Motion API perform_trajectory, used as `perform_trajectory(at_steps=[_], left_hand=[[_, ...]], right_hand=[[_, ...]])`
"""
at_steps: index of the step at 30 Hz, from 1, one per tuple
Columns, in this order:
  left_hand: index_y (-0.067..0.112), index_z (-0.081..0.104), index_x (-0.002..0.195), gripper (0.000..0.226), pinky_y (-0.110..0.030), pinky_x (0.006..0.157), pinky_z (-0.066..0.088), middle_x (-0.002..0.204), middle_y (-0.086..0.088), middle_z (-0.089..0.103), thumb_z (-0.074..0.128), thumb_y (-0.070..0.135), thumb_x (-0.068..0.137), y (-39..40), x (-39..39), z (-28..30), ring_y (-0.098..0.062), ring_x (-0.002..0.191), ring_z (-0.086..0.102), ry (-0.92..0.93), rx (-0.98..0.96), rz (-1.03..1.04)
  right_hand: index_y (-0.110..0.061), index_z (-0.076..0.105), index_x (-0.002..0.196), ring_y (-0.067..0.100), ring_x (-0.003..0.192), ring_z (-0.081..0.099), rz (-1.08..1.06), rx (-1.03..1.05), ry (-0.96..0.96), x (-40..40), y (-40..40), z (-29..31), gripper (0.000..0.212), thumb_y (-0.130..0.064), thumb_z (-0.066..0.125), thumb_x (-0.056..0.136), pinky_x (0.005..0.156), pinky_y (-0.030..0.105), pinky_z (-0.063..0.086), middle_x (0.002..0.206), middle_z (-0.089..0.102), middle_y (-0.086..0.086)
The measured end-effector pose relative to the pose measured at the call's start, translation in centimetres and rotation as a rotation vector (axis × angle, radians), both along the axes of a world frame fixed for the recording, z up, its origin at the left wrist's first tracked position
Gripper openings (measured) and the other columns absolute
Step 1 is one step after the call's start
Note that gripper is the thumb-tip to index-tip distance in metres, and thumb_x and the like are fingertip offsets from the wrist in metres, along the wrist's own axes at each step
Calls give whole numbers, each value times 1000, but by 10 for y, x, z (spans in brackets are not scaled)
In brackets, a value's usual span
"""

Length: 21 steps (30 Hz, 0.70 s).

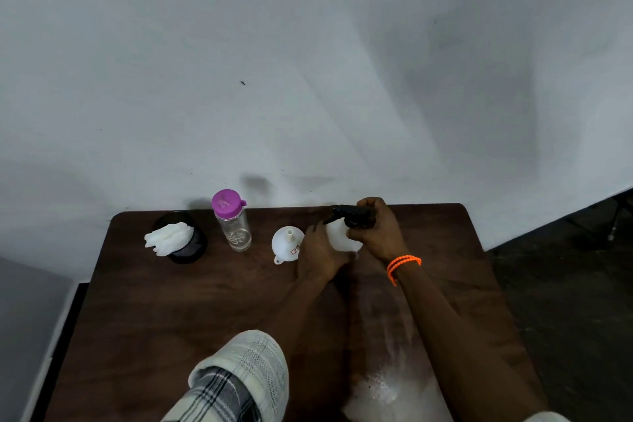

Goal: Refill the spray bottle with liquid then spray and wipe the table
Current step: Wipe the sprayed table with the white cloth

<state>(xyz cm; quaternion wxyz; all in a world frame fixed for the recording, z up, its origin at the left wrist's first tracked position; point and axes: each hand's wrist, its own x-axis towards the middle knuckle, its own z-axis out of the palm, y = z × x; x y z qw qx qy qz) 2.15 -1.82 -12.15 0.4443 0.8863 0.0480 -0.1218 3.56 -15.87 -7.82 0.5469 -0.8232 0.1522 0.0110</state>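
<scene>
A dark wooden surface (171,319) fills the lower frame, with a wet sheen at lower right. Right of centre, the white spray bottle (339,236) stands between both hands: the left hand (320,255) wraps its body, and the right hand (375,228) grips its black trigger head. Left of them sit a white funnel (286,245), a purple-capped water bottle (233,221) and white cloth (168,238) in a black holder (193,250).

My hands cover most of the white plastic spray bottle (337,236); the small red label (295,251) on the white funnel is unreadable; the dark wooden table (171,319) is cut off below.
</scene>
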Motion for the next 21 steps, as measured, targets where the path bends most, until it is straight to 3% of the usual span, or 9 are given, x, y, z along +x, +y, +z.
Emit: perform_trajectory(at_steps=[4, 6, 9, 12, 15, 18, 21], left_hand=[[16, 50, 143, 99, -26, 100, 42, 137, -3, 56, 95, 43, 60, 4, -1, -2, -19, 126, 52, 16, -18, -8], [15, 51, 142, 98, -33, 103, 47, 136, -3, 57, 96, 41, 59, 8, -4, -1, -20, 126, 53, 14, -40, -8], [11, 58, 136, 85, -37, 100, 51, 131, -6, 63, 95, 36, 63, 21, -15, -1, -22, 121, 58, 21, -63, -11], [7, 63, 133, 73, -31, 97, 54, 127, -9, 67, 93, 27, 69, 41, -27, -3, -21, 115, 64, 86, -88, 18], [7, 72, 117, 53, -17, 83, 52, 113, -8, 74, 92, 23, 70, 71, -42, -6, -18, 101, 70, 103, -86, 73], [13, 74, 103, 36, -25, 85, 57, 98, -1, 76, 89, 24, 72, 107, -58, -5, -14, 90, 71, 91, -74, 167], [14, 75, 108, 34, -29, 88, 58, 99, 0, 76, 86, 24, 77, 147, -68, -4, -13, 88, 71, 75, -79, 268]], right_hand=[[-10, 61, 110, 36, 101, 69, 9, 53, -2, -6, 4, -5, 57, 20, 73, 62, 91, 50, 58, 107, 71, 16], [-7, 61, 116, 31, 106, 68, -24, 79, -23, -11, 8, -9, 62, 23, 71, 62, 93, 40, 57, 113, 70, 16], [-7, 61, 112, 25, 102, 66, -142, 18, -75, -24, 19, -15, 58, 20, 74, 63, 82, 27, 53, 111, 68, 12], [-5, 60, 108, 30, 101, 65, -326, 52, -70, -43, 38, -21, 47, 17, 75, 68, 81, 31, 53, 116, 63, 20], [-10, 60, 98, 24, 87, 65, -408, -8, -51, -69, 65, -30, 37, 9, 77, 71, 79, 35, 54, 111, 61, 19], [-15, 61, 93, 22, 82, 64, -360, -81, -18, -89, 94, -35, 31, 1, 79, 72, 80, 36, 54, 97, 64, 15], [-14, 64, 89, 8, 75, 60, -275, -89, 21, -94, 134, -37, 27, -1, 82, 73, 78, 30, 53, 94, 66, 10]])
